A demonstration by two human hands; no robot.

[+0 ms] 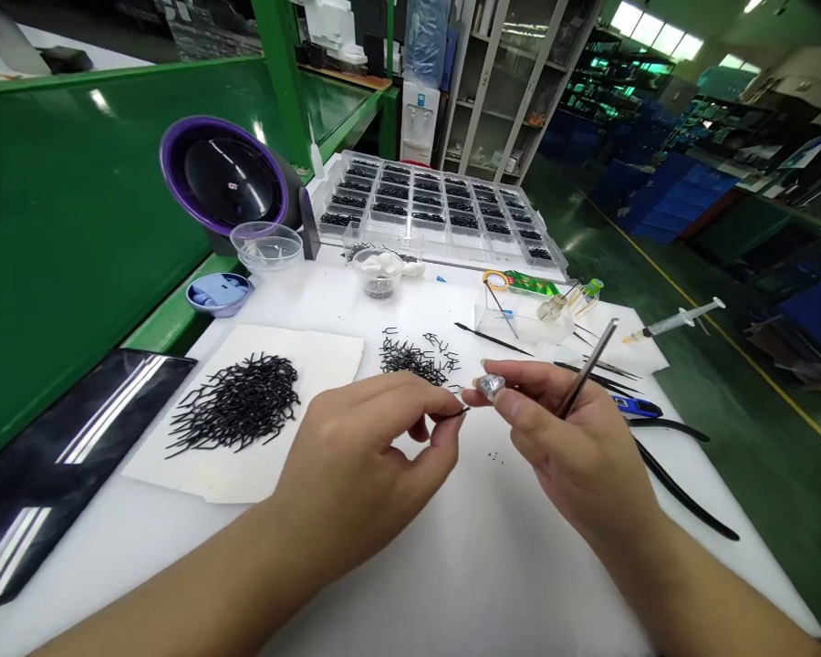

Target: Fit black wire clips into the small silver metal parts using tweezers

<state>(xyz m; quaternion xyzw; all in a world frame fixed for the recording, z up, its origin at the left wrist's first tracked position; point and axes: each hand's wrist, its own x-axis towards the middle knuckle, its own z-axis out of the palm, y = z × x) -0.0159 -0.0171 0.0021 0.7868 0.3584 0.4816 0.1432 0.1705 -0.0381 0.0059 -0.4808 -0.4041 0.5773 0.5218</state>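
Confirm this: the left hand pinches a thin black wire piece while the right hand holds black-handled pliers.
Not quite: the head view shows the right hand holding slender steel tweezers, not pliers. The black-handled pliers lie on the white worktop. The left hand does pinch the thin black wire piece.

Bench view, 12 o'clock straight ahead:

- Left hand (356, 465): thumb and forefinger pinch a short black wire piece (457, 413)
- Right hand (575, 438): fingertips grip a small silvery lump (491, 386), just beside the wire; steel tweezers (588, 370) lie across the fingers
- 9 o'clock: black bent wires (236, 406) heaped on a white paper sheet (321, 360)
- 12 o'clock: smaller wire scatter (410, 358); farther off, a clear compartment tray (431, 205) of black parts
- 2 o'clock: syringe (674, 319)
- 4 o'clock: black-handled pliers (684, 484)
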